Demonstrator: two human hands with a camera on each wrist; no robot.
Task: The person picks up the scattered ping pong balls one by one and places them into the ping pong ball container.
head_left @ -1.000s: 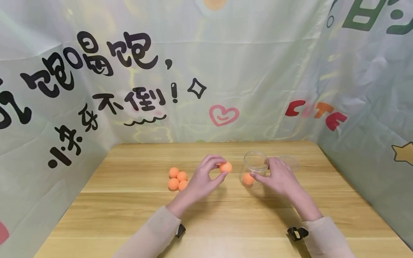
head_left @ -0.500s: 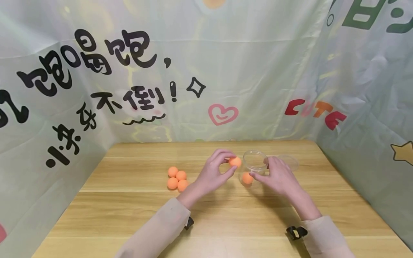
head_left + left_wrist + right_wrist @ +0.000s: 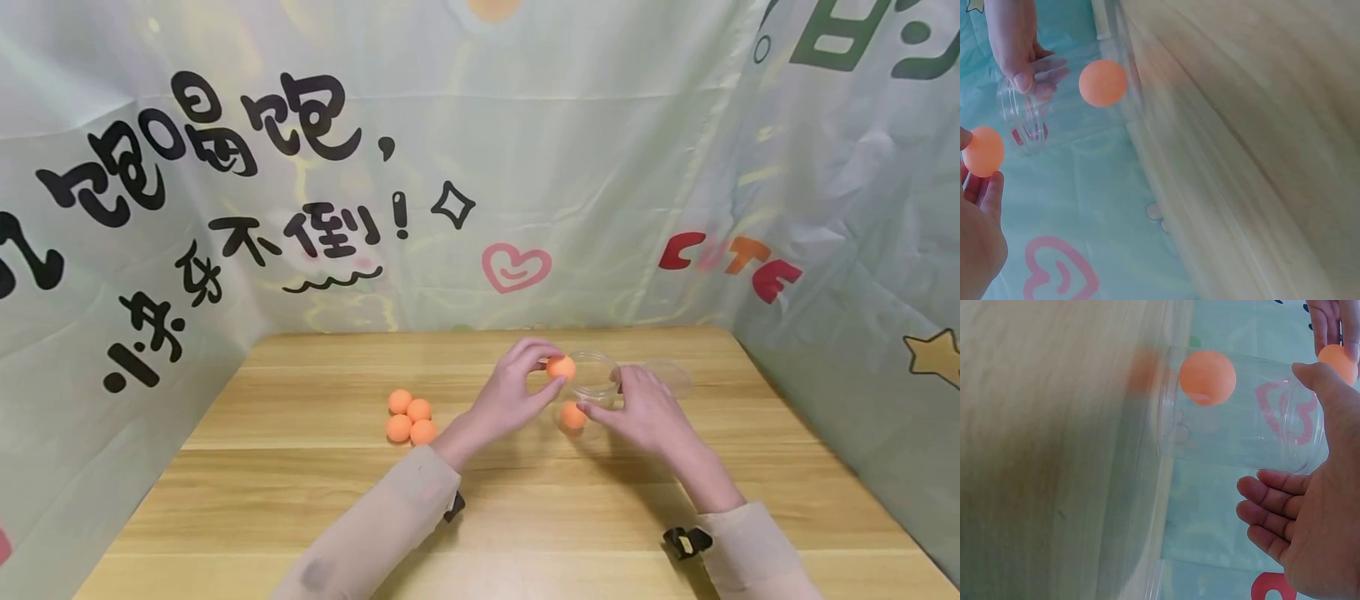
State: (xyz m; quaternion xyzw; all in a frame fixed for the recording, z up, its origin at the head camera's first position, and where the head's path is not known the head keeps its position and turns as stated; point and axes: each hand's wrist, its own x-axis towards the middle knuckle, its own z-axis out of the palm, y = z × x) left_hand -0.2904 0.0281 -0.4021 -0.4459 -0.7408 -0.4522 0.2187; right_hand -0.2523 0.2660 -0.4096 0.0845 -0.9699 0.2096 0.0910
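Between thumb and fingers my left hand (image 3: 513, 385) pinches an orange ping-pong ball (image 3: 561, 368), level with the mouth of a clear jar (image 3: 597, 388) and just left of its rim. The jar stands upright on the table, and a second orange ball (image 3: 1207, 378) lies at its bottom. My right hand (image 3: 649, 414) grips the jar near its neck, the thumb on the near side and the fingers around the right. In the left wrist view, the pinched ball (image 3: 984, 152) shows close beside the threaded jar mouth (image 3: 1022, 119).
Several more orange balls (image 3: 411, 417) sit clustered on the wooden table (image 3: 300, 500), left of my left forearm. A clear round lid (image 3: 672, 378) lies behind my right hand. Printed fabric walls (image 3: 600, 167) close off the back and sides.
My left hand has moved right and slightly away from me, bringing its ball from well left of the jar to the rim. The right hand keeps its hold on the jar.
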